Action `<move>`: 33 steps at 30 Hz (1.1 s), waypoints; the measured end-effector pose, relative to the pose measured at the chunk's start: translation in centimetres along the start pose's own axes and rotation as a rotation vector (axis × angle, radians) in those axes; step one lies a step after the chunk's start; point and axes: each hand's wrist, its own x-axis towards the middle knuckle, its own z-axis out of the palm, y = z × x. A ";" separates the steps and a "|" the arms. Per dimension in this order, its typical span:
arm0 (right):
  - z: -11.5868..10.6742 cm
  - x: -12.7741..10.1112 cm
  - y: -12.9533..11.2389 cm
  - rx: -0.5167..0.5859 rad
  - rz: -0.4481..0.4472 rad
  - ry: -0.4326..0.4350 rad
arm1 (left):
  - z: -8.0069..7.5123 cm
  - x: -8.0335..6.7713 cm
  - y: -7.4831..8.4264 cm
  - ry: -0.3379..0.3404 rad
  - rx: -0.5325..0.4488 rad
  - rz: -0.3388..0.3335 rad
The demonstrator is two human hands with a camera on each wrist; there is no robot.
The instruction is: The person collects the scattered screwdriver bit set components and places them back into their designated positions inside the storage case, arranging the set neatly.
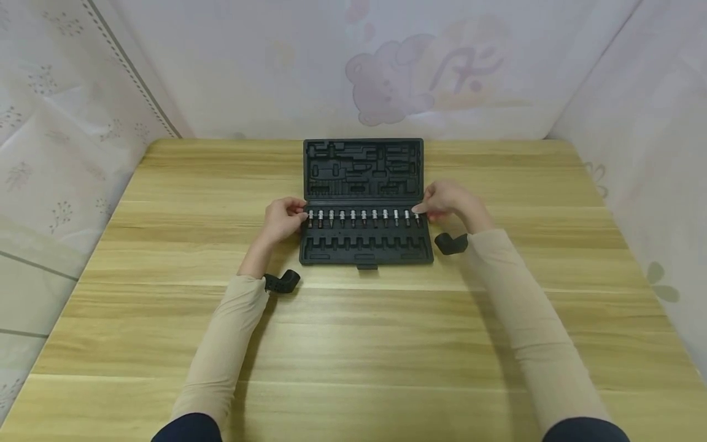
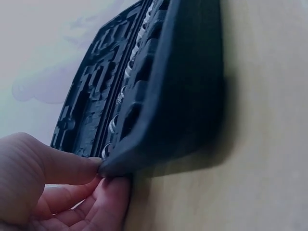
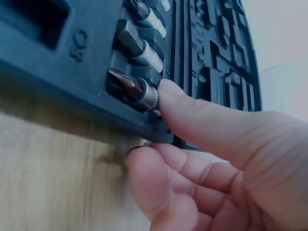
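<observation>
Wooden table bears open tool case holding bit sockets.

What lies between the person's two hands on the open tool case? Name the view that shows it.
The head view shows a row of socket bits in the tool case, running from the left hand to the right hand.

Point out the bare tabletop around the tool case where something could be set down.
Bare wood lies on the table left of the left hand, right of the right hand, and in front of the case between the sleeves. Crowded: the case's two ends, where the hands sit.
</observation>
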 end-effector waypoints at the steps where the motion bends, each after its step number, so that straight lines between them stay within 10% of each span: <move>1: 0.0 -0.1 0.1 0.008 -0.004 0.013 | 0.0 0.1 0.0 -0.007 -0.003 -0.006; 18: 0.2 0.1 0.4 0.314 -0.075 0.220 | -1.0 2.4 1.0 0.065 -0.048 0.031; 25: 0.2 1.0 0.2 0.370 -0.143 0.382 | -0.8 3.9 2.0 0.152 -0.165 0.019; 33: -0.3 1.8 -0.4 0.408 -0.127 0.451 | -1.5 5.0 3.6 0.104 -0.325 -0.060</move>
